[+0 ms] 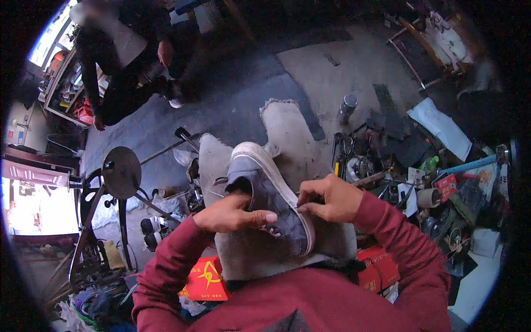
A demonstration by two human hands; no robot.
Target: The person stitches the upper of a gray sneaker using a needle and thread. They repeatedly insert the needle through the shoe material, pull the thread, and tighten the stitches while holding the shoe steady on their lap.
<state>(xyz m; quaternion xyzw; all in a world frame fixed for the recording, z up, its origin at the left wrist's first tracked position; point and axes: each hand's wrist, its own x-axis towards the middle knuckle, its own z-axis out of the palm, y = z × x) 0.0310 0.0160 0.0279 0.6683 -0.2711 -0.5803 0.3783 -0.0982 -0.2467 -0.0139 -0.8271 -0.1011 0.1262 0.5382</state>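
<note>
A dark grey canvas sneaker (266,191) with a whitish rubber sole (272,167) lies tilted on its side across my lap, toe pointing away from me. My left hand (231,214) grips it at the opening: the fingers go inside, out of sight, and the thumb rests on the upper. Against the sole's right edge, my right hand (332,198) is closed in a pinch; whatever lies between its fingertips is too small to make out. A thin pale strand (212,192) shows beside the left hand. Beneath the sneaker a worn grey cloth (293,135) covers my lap.
To the left stands a metal stand with a round dark disc (121,172). Red boxes (206,279) flank my lap. Tools, scraps and a light packet (441,128) crowd the right floor, with a metal cylinder (347,105) farther off. Another person (119,55) sits at the far left.
</note>
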